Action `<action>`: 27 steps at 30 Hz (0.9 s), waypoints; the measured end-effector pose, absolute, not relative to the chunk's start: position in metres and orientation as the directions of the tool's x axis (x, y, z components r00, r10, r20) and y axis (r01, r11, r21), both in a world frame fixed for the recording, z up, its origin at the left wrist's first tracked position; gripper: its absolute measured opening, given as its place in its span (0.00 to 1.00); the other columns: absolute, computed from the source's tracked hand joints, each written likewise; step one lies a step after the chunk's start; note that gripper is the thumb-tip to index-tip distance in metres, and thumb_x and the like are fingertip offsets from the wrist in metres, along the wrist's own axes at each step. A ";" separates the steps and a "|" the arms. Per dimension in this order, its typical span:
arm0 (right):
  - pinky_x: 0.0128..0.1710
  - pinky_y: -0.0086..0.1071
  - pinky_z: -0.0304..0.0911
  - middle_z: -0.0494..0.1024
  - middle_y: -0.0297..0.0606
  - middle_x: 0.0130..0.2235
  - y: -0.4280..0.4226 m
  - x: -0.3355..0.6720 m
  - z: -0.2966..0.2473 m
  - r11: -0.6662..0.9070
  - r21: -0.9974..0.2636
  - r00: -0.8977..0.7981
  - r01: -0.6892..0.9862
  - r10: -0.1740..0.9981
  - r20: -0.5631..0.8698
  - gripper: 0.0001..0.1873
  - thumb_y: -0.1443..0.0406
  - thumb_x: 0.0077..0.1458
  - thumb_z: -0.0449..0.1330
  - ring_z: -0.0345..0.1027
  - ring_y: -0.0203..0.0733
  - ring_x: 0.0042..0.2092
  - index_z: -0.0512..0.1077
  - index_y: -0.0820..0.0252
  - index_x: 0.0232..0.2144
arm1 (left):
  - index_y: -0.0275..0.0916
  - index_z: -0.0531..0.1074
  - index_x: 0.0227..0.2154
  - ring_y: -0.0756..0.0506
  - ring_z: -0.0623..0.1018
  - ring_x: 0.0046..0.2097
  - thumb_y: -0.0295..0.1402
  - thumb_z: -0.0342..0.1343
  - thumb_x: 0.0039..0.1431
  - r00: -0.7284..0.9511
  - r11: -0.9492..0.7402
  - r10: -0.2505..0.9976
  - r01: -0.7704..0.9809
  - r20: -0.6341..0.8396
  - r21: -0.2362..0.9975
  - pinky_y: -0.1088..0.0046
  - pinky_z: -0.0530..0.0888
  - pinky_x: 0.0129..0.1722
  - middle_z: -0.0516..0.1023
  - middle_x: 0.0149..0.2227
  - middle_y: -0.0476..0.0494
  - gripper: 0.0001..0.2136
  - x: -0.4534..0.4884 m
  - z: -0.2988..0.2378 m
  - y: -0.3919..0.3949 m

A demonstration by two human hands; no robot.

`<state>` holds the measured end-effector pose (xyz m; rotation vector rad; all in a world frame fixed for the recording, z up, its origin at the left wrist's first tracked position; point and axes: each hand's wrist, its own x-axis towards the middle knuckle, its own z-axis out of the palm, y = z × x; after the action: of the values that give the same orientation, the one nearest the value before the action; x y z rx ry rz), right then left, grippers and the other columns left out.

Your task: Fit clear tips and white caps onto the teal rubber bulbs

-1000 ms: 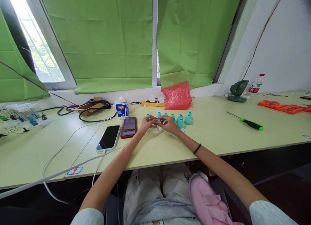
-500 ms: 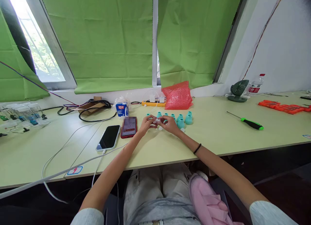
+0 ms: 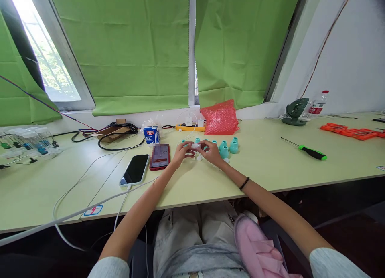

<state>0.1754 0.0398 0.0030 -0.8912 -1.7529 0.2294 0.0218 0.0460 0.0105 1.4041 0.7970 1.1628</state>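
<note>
From the head view, here's the small white piece (image 3: 196, 146), up between both hands, its long axis running roughly crosswise! Left hand (image 3: 182, 153) pinches one end, right hand (image 3: 211, 153) the other; neither is nearer. Teal bottles (image 3: 234, 147) stand just beyond the fingers.
</note>
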 end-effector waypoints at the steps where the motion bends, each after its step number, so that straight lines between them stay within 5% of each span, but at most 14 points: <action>1: 0.25 0.26 0.62 0.71 0.36 0.27 0.041 0.177 0.004 0.685 -0.568 -0.043 0.456 0.654 0.755 0.13 0.58 0.47 0.55 0.65 0.35 0.28 0.67 0.61 0.33 | 0.36 0.65 0.35 0.50 0.73 0.26 0.39 0.50 0.48 0.272 -0.179 0.939 -0.129 0.209 0.975 0.71 0.72 0.28 0.73 0.26 0.45 0.13 0.021 0.011 0.046; 6: 0.28 0.30 0.61 0.71 0.38 0.31 0.051 0.200 0.016 0.557 -0.562 0.251 0.611 0.538 0.805 0.13 0.58 0.48 0.52 0.64 0.38 0.30 0.65 0.61 0.33 | 0.35 0.65 0.33 0.50 0.73 0.25 0.39 0.48 0.49 0.197 -0.201 0.959 -0.040 0.205 0.979 0.72 0.72 0.27 0.73 0.25 0.43 0.13 0.020 0.010 0.048; 13: 0.30 0.31 0.58 0.72 0.37 0.25 0.064 0.229 0.018 0.386 -0.392 0.113 0.835 0.578 0.808 0.05 0.66 0.45 0.51 0.63 0.37 0.25 0.66 0.61 0.24 | 0.32 0.65 0.35 0.49 0.73 0.27 0.34 0.43 0.52 0.220 -0.366 0.922 0.239 0.317 0.899 0.68 0.72 0.29 0.73 0.27 0.41 0.12 0.022 0.007 0.046; 18: 0.29 0.32 0.56 0.74 0.41 0.25 0.068 0.217 0.008 0.374 -0.329 0.031 0.867 0.618 0.785 0.07 0.66 0.46 0.52 0.66 0.43 0.28 0.68 0.61 0.24 | 0.41 0.65 0.43 0.43 0.67 0.46 0.34 0.52 0.48 0.361 -0.613 0.790 0.443 0.496 0.654 0.62 0.61 0.49 0.68 0.42 0.43 0.16 0.039 0.000 0.029; 27: 0.30 0.31 0.58 0.74 0.38 0.23 0.069 0.217 0.006 0.502 -0.360 -0.052 0.786 0.634 0.772 0.10 0.60 0.45 0.56 0.67 0.41 0.27 0.70 0.60 0.20 | 0.40 0.66 0.42 0.42 0.64 0.45 0.32 0.45 0.54 0.498 -0.697 0.692 0.648 0.523 0.307 0.62 0.61 0.47 0.65 0.41 0.41 0.12 0.046 -0.010 0.026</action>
<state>0.2168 0.0690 0.0056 -1.2009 -1.7576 -0.1927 0.0456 0.0262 -0.0096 2.6576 1.1907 0.9773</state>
